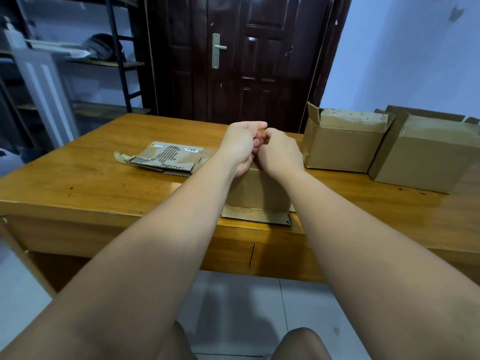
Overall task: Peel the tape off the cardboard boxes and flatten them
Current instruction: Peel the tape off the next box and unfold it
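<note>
A brown cardboard box (pixel 259 190) stands near the front edge of the wooden table (pixel 85 188), a flap lying flat toward me. Both hands meet over its far top edge. My left hand (pixel 240 146) and my right hand (pixel 280 152) have their fingers curled together there, fingertips touching; what they pinch is hidden between them, so tape cannot be made out. A flattened box (pixel 168 158) lies to the left with a crumpled strip of tape (pixel 122 157) beside it.
Two more upright boxes stand at the right: an open one (pixel 342 149) with taped flaps and a larger one (pixel 426 157) next to it. A dark door (pixel 246 61) is behind the table, metal shelves (pixel 78 63) at the left. My knees show below.
</note>
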The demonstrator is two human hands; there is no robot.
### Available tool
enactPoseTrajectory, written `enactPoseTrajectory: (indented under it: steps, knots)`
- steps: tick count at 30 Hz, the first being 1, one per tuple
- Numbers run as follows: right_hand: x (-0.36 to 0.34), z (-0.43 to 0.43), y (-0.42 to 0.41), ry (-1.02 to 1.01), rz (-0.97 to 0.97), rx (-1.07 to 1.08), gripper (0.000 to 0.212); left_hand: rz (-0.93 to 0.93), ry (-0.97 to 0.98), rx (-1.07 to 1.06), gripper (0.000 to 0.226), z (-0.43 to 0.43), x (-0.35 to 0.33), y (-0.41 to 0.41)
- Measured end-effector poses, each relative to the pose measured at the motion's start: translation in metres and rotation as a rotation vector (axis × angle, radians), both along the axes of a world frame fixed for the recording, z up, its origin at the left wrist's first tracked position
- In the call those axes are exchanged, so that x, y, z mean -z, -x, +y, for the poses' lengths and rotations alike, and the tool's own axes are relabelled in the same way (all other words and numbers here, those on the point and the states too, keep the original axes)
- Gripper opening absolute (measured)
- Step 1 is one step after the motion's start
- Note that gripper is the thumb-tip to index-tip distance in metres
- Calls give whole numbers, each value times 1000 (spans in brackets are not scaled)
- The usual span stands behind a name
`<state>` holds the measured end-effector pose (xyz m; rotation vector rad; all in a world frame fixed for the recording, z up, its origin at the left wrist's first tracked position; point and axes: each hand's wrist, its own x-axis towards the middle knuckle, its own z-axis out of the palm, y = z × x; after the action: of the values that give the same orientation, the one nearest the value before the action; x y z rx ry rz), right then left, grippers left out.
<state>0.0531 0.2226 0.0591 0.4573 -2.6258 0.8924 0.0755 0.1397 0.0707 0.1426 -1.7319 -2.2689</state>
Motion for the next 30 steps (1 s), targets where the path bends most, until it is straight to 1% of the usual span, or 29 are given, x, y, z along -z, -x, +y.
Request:
enactPoseTrajectory:
  steps: [3,7,9,10,11,13,15,17,18,19,22,25,27,30]
  knots:
    - [3,-5,-1,-124,104,45,26,31,29,-53,30,-1,4,-3]
    - [3,-4,-1,-181,58,54,30,22,-121,-94,24,0,2,-7]
    - [3,-3,0,-222,49,48,26,-24,-190,-140,19,-8,-3,-8]
    - [3,-4,0,-240,49,57,23,-60,-183,-187,23,-15,-4,-8]
    - [2,-6,0,-259,45,74,21,-93,-123,-253,30,-25,-2,-6]
    - [1,-12,-2,-305,34,107,22,-145,63,-404,42,-52,8,-6]
    - [0,-18,-5,-350,29,125,26,-199,263,-546,47,-86,25,-7]
    - [0,-19,-5,-341,22,141,26,-276,539,-669,43,-122,41,-11]
    - [1,-18,-5,-315,16,152,25,-323,665,-719,37,-140,47,-13]
    - [2,-18,-5,-286,10,165,24,-362,748,-753,31,-157,54,-16]
    - [3,-19,-5,-263,4,186,26,-403,857,-802,39,-196,74,-25]
    - [3,-21,-4,-252,15,175,28,-397,826,-851,50,-215,86,-30]
    - [2,-22,-4,-259,4,178,29,-414,842,-829,57,-219,88,-28]
    - [3,-23,-4,-254,-7,180,27,-429,930,-752,55,-224,90,-22]
